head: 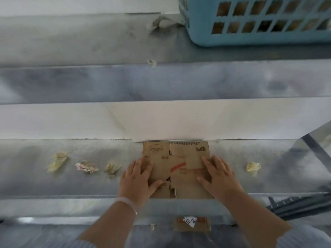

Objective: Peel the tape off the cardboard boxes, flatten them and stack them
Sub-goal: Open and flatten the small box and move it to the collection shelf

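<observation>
On the left of the grey step (26, 176) lie three crumpled tape wads (86, 167) in a row. Next to them, the left hand (138, 178), with a pale wristband (125, 203), presses flat with spread fingers on the flattened cardboard box (176, 169). The box lies in the middle of the step, against the white riser. The right hand (217, 176) presses its right side in the same way, fingers straight. Further right lies one more tape wad (252, 167), and a blue basket (250, 39) stands higher up.
</observation>
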`<state>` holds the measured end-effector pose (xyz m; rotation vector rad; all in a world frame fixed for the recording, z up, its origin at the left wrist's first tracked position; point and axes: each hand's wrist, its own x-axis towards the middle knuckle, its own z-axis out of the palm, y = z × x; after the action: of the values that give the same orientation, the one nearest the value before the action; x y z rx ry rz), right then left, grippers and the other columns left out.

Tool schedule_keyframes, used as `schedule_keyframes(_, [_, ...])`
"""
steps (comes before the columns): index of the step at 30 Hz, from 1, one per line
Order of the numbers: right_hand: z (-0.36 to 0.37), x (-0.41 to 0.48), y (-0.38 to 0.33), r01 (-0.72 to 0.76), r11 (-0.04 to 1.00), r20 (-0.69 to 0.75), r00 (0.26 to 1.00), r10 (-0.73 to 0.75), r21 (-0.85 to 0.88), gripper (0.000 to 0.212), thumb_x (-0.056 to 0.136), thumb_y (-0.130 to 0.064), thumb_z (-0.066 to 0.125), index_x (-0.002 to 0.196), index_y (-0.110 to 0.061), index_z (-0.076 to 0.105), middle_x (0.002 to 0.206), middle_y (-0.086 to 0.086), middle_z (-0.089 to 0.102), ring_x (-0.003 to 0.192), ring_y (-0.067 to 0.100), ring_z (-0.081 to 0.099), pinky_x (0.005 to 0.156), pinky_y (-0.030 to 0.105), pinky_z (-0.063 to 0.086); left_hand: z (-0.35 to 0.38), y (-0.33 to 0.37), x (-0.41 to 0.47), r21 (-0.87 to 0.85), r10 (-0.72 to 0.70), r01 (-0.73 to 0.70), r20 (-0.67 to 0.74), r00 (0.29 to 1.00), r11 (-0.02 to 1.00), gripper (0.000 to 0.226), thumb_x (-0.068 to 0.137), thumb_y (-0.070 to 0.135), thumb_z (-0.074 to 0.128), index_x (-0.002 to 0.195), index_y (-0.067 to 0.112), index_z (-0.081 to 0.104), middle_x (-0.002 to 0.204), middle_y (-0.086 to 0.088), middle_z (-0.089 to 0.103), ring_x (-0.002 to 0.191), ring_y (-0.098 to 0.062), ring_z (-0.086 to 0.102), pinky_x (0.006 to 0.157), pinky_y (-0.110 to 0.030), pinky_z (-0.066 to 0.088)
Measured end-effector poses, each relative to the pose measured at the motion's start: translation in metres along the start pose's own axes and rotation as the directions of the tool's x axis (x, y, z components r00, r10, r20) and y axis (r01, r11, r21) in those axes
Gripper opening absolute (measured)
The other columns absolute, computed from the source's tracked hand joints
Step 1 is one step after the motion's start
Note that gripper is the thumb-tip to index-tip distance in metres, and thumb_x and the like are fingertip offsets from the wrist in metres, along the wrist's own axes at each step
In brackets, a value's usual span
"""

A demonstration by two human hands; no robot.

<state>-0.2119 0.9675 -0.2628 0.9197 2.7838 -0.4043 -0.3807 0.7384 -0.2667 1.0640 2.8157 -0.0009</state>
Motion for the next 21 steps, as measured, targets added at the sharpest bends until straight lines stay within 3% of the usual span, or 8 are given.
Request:
schedule_keyframes(2, [0.001,-0.015,0.005,-0.043,0.999,-0.066,0.997,0.042,-0.011,0.075,0.089,-0.069,0.033,0.153,-0.036,0.012,0.155,-0.004,0.02,0.143,0.021,0.013,0.117,0.04,0.015,-0.001,0.003,-0.016,-0.042,-0.097,0.098,0.018,0.995,0.994,0.076,0.083,0.078,0.027,0.149,0.041,0.019,0.15,-0.001,0.025,0.135,-0.026,0.022,0.111,-0.041,0.027])
schedule_keyframes(4, [0.002,-0.025,0.003,-0.044,0.998,-0.087,0.995,0.048,0.04,0.069,0.09,-0.062,0.041,0.151,-0.036,0.023,0.149,-0.009,0.031,0.139,0.019,0.024,0.116,0.039,0.02,0.002,0.013,-0.03,-0.12,-0.162,0.165,0.035,0.986,0.979,0.075,0.084,0.074,0.034,0.149,0.041,0.019,0.141,-0.001,0.032,0.128,-0.026,0.029,0.107,-0.039,0.032])
schedule_keyframes(8, [-0.003,-0.035,-0.001,-0.125,0.963,-0.013,0.991,0.132,0.24,0.071,0.085,-0.052,0.058,0.148,-0.036,0.03,0.143,-0.005,0.036,0.132,0.02,0.034,0.111,0.039,0.03,0.004,0.031,-0.053,-0.276,-0.223,0.23,0.059,0.973,0.933,0.075,0.083,0.067,0.049,0.148,0.038,0.025,0.133,0.001,0.027,0.123,-0.022,0.029,0.108,-0.036,0.035])
schedule_keyframes(13, [-0.005,-0.055,-0.006,-0.11,0.871,0.025,0.993,0.111,0.478,0.076,0.08,-0.038,0.073,0.147,-0.03,0.037,0.12,-0.01,0.035,0.109,0.01,0.043,0.093,0.027,0.047,0.003,0.037,-0.092,-0.636,-0.273,0.267,0.091,0.958,0.724,0.08,0.084,0.046,0.066,0.151,0.033,0.023,0.124,0.018,0.009,0.123,-0.013,0.029,0.115,-0.033,0.031])
schedule_keyframes(17, [-0.01,-0.067,-0.03,-0.083,0.816,0.03,0.996,0.08,0.572,0.077,0.076,-0.032,0.079,0.144,-0.03,0.043,0.129,-0.006,0.041,0.115,0.015,0.048,0.1,0.036,0.047,-0.015,0.015,-0.114,-0.681,-0.311,0.244,0.026,0.95,0.69,0.075,0.083,0.039,0.07,0.147,0.037,0.03,0.129,0.016,0.012,0.126,-0.016,0.032,0.112,-0.034,0.035])
schedule_keyframes(21, [-0.017,-0.071,-0.075,-0.004,0.801,-0.004,1.0,0.008,0.598,0.08,0.074,-0.038,0.081,0.144,-0.03,0.043,0.129,-0.004,0.045,0.111,0.014,0.051,0.097,0.035,0.049,-0.035,-0.023,-0.132,-0.668,-0.33,0.183,-0.1,0.939,0.721,0.065,0.083,0.032,0.071,0.14,0.042,0.04,0.133,0.013,0.014,0.127,-0.017,0.03,0.114,-0.032,0.032])
